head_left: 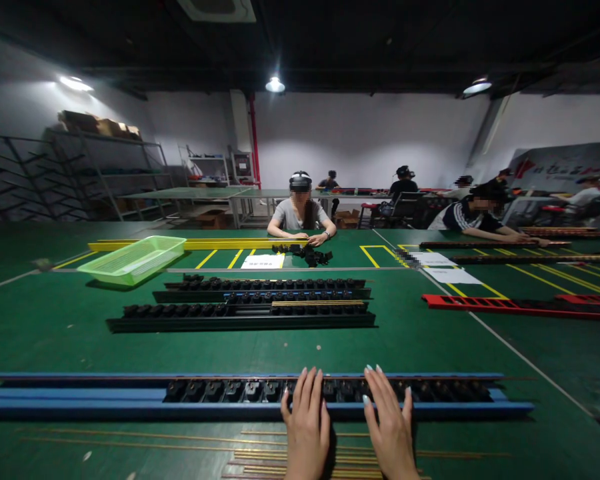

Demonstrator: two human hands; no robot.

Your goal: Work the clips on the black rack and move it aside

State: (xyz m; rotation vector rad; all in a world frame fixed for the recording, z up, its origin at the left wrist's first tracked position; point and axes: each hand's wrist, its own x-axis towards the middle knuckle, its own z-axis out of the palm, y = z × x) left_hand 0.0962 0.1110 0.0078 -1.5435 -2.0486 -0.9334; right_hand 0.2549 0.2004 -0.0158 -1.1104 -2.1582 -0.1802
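Note:
A long blue channel [105, 404] lies across the green table in front of me, with a row of black blocks [253, 391] in its right part. A thin rod runs along its far side. My left hand [307, 423] rests over the channel right of its middle, palm down, fingers stretched over the blocks. To its right, my right hand [389, 420] lies over the same row with its fingers spread. Neither hand visibly grips anything. Several thin brass-coloured rods [260, 456] lie on the table nearer to me, partly behind my forearms.
Beyond are dark channels with black blocks [240, 323], a green basket [135, 260], a yellow channel [220, 244], papers [263, 261] and loose black parts [316, 257]. A red channel [500, 307] lies at right. People sit across the table.

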